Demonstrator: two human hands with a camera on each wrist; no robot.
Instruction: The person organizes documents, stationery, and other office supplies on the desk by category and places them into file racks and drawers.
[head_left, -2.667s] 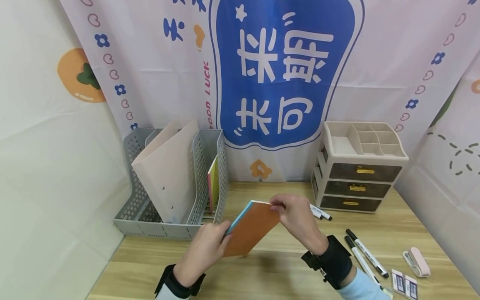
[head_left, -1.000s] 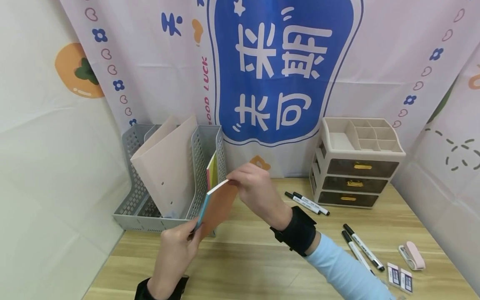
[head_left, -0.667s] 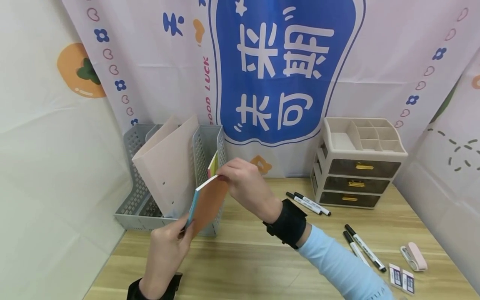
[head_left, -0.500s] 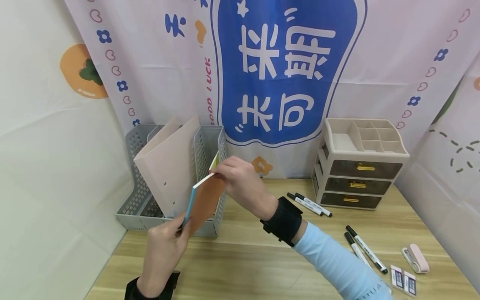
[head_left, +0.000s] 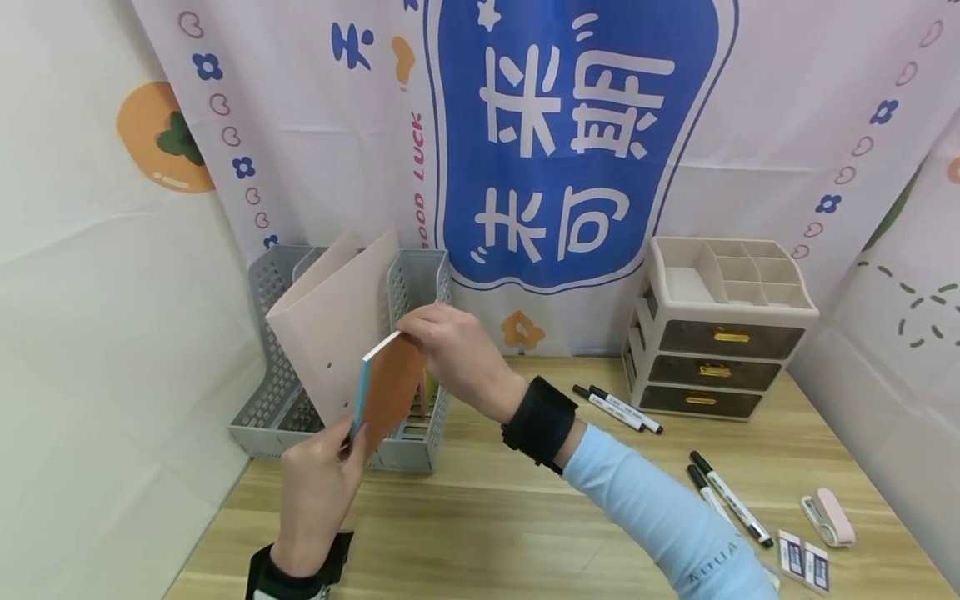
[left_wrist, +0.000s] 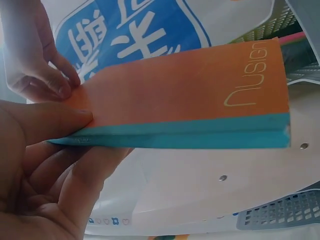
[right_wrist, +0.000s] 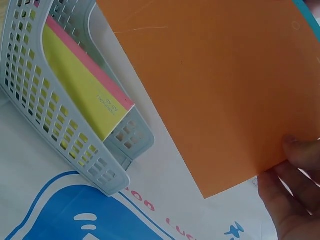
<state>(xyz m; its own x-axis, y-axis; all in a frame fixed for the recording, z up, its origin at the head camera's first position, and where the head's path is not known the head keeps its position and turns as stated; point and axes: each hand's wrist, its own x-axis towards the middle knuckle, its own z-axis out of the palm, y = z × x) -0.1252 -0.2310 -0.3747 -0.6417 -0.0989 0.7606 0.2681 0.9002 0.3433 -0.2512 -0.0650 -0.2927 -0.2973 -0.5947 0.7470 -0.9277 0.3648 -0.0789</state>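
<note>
A: Holding what, with the left hand [head_left: 318, 482]?

B: Gripping an orange rectangular notebook with a turquoise spine [head_left: 392, 392]. Clamped on it at the spine, with the thumb over the lettered cover and the other fingers underneath.

A: And doing what with the right hand [head_left: 461, 354]?

B: Pinching the same notebook by the upper edge, clear of the spine, between thumb and fingers.

A: Held where, exactly?

B: Raised over the pale wood-grained table [head_left: 525, 525], tilted, in front of a grey perforated plastic file rack [head_left: 408, 458]. Cannot tell whether touching the rack.

A: Seeing what inside the rack?

B: Look left for a large cream folder with small dark studs [head_left: 337, 325], leaning. In the right-hand compartment, find a yellow notebook with a pink spine [right_wrist: 80, 75], standing beside the perforated side wall.

A: And over to the right?

B: Find a cream plastic drawer unit with three dark drawers and gold handles [head_left: 723, 358], near two white markers with black caps [head_left: 621, 408]. Closer in, notice two more such markers [head_left: 727, 496], then a pink-and-white stapler-like object [head_left: 828, 517] beside two small white-and-purple packets [head_left: 792, 552].

A: Strapped with anything?

B: Banded in black at both wrists, and sleeved in light blue on the right arm.
</note>
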